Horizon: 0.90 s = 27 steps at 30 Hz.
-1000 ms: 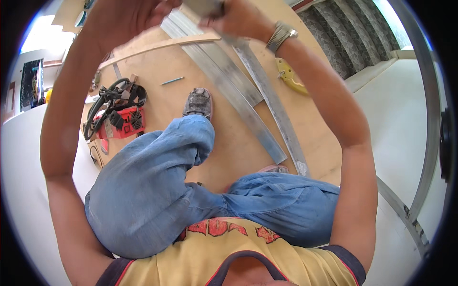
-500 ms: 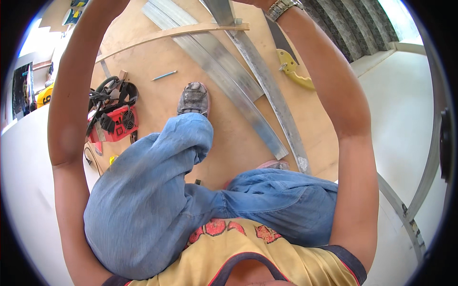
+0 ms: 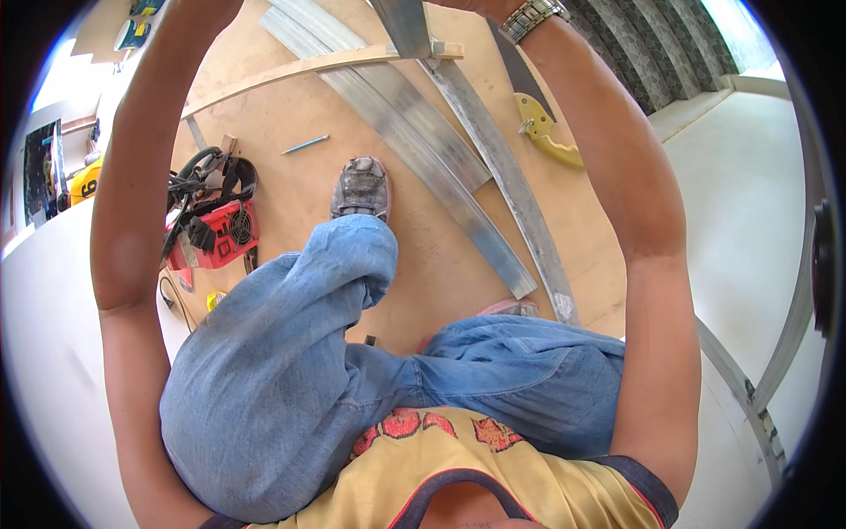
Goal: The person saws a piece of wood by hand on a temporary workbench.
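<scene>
Both my arms reach up past the far edge of the view. My left hand is beyond that edge; only the forearm shows. The heel of my right hand just enters at the top, below a metal-band wristwatch; its fingers are cut off. Close to that hand, a grey metal channel piece comes down from the top edge, its lower end over a thin wooden strip. Whether the hand touches the channel is hidden. Beneath the strip lie long metal studs and a narrower, scuffed metal length.
A yellow-handled handsaw lies by my right forearm. A blue pencil rests on the brown board floor. Left of my shoe sits a red machine with black cables. White panels stand at the right.
The near end of the metal channel piece has come slightly toward me over the wooden strip. My right wrist has shifted a little nearer; the view has moved slightly.
</scene>
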### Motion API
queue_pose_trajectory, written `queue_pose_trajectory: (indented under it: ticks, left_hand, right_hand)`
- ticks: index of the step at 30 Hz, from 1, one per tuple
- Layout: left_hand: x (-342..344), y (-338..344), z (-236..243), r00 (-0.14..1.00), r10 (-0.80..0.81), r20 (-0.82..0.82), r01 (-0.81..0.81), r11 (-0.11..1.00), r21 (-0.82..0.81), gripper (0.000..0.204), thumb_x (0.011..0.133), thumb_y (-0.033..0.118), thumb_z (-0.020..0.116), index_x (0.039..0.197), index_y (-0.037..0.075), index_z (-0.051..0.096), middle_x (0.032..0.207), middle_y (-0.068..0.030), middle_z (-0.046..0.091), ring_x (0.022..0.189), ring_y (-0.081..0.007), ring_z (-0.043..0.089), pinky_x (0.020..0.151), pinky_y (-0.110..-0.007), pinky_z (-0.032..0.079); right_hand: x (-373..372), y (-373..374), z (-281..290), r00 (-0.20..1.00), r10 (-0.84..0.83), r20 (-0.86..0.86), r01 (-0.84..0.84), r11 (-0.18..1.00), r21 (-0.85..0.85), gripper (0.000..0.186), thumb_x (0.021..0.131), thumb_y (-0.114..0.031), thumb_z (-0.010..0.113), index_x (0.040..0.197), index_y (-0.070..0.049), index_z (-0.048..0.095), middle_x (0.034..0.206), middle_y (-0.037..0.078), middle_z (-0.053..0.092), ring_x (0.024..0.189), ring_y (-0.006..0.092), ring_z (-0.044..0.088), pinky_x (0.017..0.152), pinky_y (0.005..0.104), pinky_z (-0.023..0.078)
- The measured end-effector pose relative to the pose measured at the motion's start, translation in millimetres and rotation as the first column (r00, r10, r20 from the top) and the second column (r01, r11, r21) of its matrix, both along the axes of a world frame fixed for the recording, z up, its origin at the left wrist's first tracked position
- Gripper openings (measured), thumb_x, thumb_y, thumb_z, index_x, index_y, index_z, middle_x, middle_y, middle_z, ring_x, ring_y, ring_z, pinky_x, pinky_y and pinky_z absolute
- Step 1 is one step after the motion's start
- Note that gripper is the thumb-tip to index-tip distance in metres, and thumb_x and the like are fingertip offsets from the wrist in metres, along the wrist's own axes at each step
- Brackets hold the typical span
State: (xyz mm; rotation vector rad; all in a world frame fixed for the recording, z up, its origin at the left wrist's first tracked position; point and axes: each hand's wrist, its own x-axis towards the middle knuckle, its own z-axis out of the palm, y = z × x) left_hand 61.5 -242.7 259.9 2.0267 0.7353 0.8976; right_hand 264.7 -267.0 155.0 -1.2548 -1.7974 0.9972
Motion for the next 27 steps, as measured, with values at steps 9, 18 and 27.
queue_pose_trajectory:
  ticks: [9, 18, 27]
  left_hand:
    - [-0.6, 4.0, -18.2, 0.993, -0.013, 0.118, 0.009, 0.999, 0.034, 0.045, 0.103, 0.046, 0.071, 0.12, 0.004, 0.068, 0.085, 0.002, 0.063, 0.07, -0.0082, 0.059, 0.069, -0.026, 0.054]
    - [15.0, 14.3, -22.3, 0.99, -0.11, 0.093, 0.106, 0.993, 0.044, 0.044, 0.104, 0.046, 0.069, 0.118, 0.004, 0.068, 0.089, 0.0006, 0.067, 0.073, -0.0077, 0.061, 0.067, -0.024, 0.052]
    - [-3.0, 21.3, -26.4, 0.995, -0.053, 0.083, 0.054, 0.998, -0.011, 0.043, 0.104, 0.044, 0.07, 0.114, 0.002, 0.067, 0.088, -0.0011, 0.067, 0.075, -0.0095, 0.062, 0.067, -0.026, 0.051]
  right_hand:
    - [2.2, -4.2, 4.5, 1.0, -0.019, 0.013, 0.019, 0.999, -0.046, 0.041, 0.081, -0.026, 0.091, 0.104, 0.005, 0.076, 0.09, 0.014, 0.078, 0.084, 0.0181, 0.072, 0.082, 0.034, 0.057]
    - [17.1, -1.8, 11.5, 0.992, -0.018, 0.126, 0.029, 0.996, -0.083, 0.044, 0.078, -0.028, 0.093, 0.101, 0.005, 0.076, 0.09, 0.015, 0.079, 0.085, 0.0195, 0.074, 0.08, 0.0352, 0.058]
    - [7.3, 5.5, -10.9, 0.999, 0.009, -0.036, -0.014, 0.992, -0.127, 0.039, 0.08, -0.019, 0.092, 0.106, 0.005, 0.075, 0.093, 0.014, 0.079, 0.088, 0.0183, 0.074, 0.082, 0.034, 0.058]
